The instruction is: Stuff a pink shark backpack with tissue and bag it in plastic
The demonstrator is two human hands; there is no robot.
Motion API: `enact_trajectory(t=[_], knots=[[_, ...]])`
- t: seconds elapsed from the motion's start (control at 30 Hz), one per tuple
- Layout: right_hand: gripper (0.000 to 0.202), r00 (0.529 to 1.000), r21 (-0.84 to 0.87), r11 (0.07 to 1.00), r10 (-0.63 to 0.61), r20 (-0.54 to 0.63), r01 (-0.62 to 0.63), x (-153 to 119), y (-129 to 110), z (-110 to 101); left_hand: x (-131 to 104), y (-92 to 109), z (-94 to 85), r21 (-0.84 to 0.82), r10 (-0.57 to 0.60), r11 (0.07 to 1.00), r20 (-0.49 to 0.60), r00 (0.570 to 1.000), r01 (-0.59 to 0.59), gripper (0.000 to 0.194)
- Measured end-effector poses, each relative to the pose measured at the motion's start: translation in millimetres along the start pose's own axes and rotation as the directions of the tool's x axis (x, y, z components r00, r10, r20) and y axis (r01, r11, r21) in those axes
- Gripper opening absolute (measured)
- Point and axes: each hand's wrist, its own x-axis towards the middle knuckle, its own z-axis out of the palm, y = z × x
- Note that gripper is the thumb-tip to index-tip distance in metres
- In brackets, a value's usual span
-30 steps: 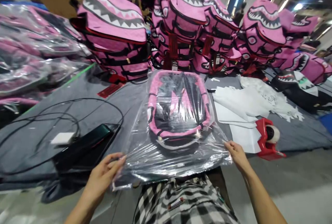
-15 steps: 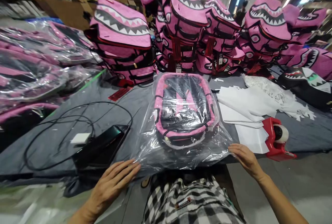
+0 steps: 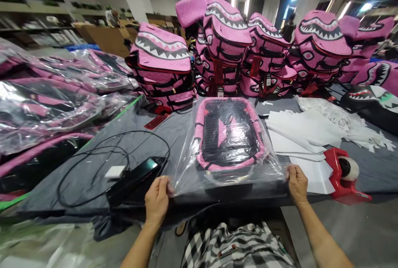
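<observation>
A pink and black backpack (image 3: 230, 133) lies in a clear plastic bag (image 3: 186, 172) on the grey-covered table, with its ribbed black panel up. The bag's near edge is stretched between my hands. My left hand (image 3: 157, 199) pinches the near left corner, its fingers closed. At the near right corner, my right hand (image 3: 297, 183) is closed on the plastic too.
A black phone-like device (image 3: 137, 181), a white block (image 3: 115, 172) and a looped cable lie left. White sheets (image 3: 304, 131) and a red tape dispenser (image 3: 342, 177) are right. Pink backpacks (image 3: 226, 32) stand behind; bagged ones (image 3: 52, 102) fill the far left.
Both hands went from lying flat with fingers spread to gripping the bag's near corners. The near edge is now pulled straight and taut. The view has shifted, moving the scene right and down.
</observation>
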Motion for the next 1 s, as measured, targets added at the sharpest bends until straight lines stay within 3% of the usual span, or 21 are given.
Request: enact_trajectory(t=[0.07,0.1,0.13,0.17,0.2,0.23,0.27,0.3,0.33,0.37,0.43,0.53,0.7,0.8,0.9,1.0], knots=[[0.074,0.999,-0.004,0.999,0.046,0.019,-0.046,4.0,-1.9,4.0,10.4,8.8,4.6,0.095,-0.106,0.991,0.075,0.992,0.098,0.054],[0.076,0.998,-0.006,0.998,0.059,0.026,-0.059,5.4,-2.2,5.0,12.9,14.1,7.1,0.169,-0.084,0.983,0.059,0.995,0.073,0.057],[0.077,0.998,-0.009,0.998,0.064,0.03,-0.064,6.5,-2.2,5.6,13.2,20.8,10.6,0.252,0.019,0.968,0.011,1.0,-0.021,0.058],[0.078,0.997,-0.008,0.998,0.067,0.033,-0.067,7.2,-2.4,5.8,11.2,29.0,15.8,0.331,0.201,0.926,-0.034,0.979,-0.179,0.058],[0.078,0.997,-0.007,0.998,0.069,0.034,-0.069,7.6,-2.6,5.8,7.4,38.9,22.8,0.394,0.428,0.839,-0.054,0.902,-0.375,0.056],[0.079,0.997,-0.006,0.997,0.071,0.036,-0.071,7.8,-3.1,5.6,2.3,49.9,31.5,0.43,0.636,0.7,-0.011,0.772,-0.571,0.051],[0.078,0.997,-0.004,0.997,0.073,0.037,-0.072,7.8,-3.7,5.4,-3.3,61.4,41.4,0.387,0.757,0.562,0.115,0.643,-0.731,0.047],[0.078,0.996,-0.001,0.997,0.073,0.042,-0.073,7.7,-4.3,5.0,-8.5,72.3,51.6,0.293,0.801,0.477,0.243,0.547,-0.828,0.044],[0.077,0.996,0.002,0.997,0.071,0.046,-0.072,7.5,-4.7,4.4,-12.9,81.9,61.1,0.192,0.795,0.464,0.339,0.502,-0.865,0.042],[0.076,0.996,0.005,0.998,0.069,0.051,-0.069,7.1,-4.8,3.8,-15.9,89.4,69.0,0.109,0.768,0.501,0.402,0.499,-0.858,0.041],[0.074,0.997,0.016,0.998,0.057,0.06,-0.058,6.2,-4.0,2.6,-17.9,97.3,78.1,0.027,0.68,0.618,0.482,0.552,-0.785,0.042],[0.071,0.997,0.049,0.998,0.035,0.061,-0.038,4.7,-1.6,1.6,-14.3,96.2,75.9,0.024,0.571,0.713,0.56,0.601,-0.7,0.037],[0.075,0.996,0.094,0.993,0.065,0.058,-0.071,3.8,-1.4,2.3,-11.8,90.7,60.7,0.139,0.413,0.763,0.647,0.641,-0.631,0.028],[0.076,0.994,0.11,0.989,0.088,0.059,-0.094,3.9,-0.7,3.1,-10.4,90.3,56.0,0.18,0.329,0.777,0.7,0.633,-0.603,0.033],[0.072,0.996,0.128,0.989,0.072,0.057,-0.079,3.9,2.5,4.0,-3.4,92.2,55.5,0.13,0.328,0.803,0.718,0.614,-0.582,0.044],[0.073,0.995,0.13,0.987,0.082,0.06,-0.09,3.9,5.0,4.5,7.1,96.4,59.5,0.1,0.368,0.811,0.679,0.635,-0.577,0.048]])
